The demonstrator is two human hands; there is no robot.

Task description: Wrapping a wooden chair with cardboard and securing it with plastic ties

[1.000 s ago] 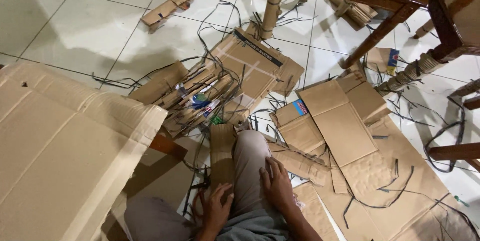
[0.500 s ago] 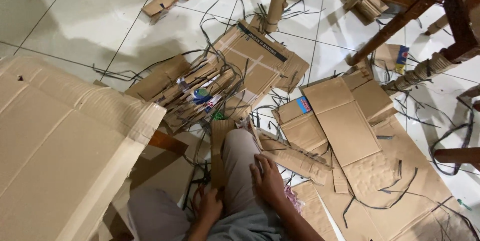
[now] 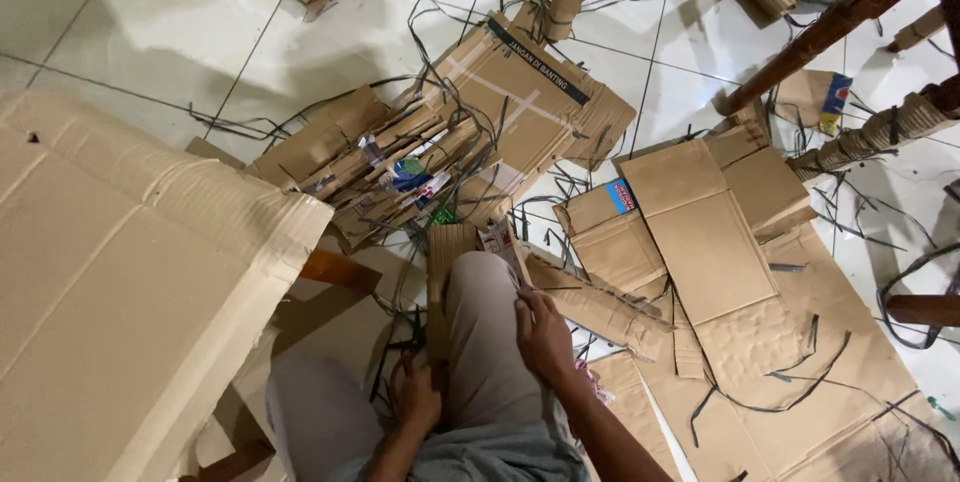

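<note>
Gripping the lower end of a narrow cardboard strip [image 3: 445, 287], left hand [image 3: 415, 400] fingers curl round it beside the bent knee [image 3: 480, 292]. Right hand [image 3: 543, 335] rests on the knee, fingers together, touching cardboard scrap [image 3: 590, 307] on floor.

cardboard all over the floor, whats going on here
A person sits on the tiled floor among flattened cardboard and black strapping. The left hand grips the bottom of a narrow cardboard strip lying beside the raised knee; the right hand rests on that leg. A pile of folded cardboard pieces lies just ahead.
</note>
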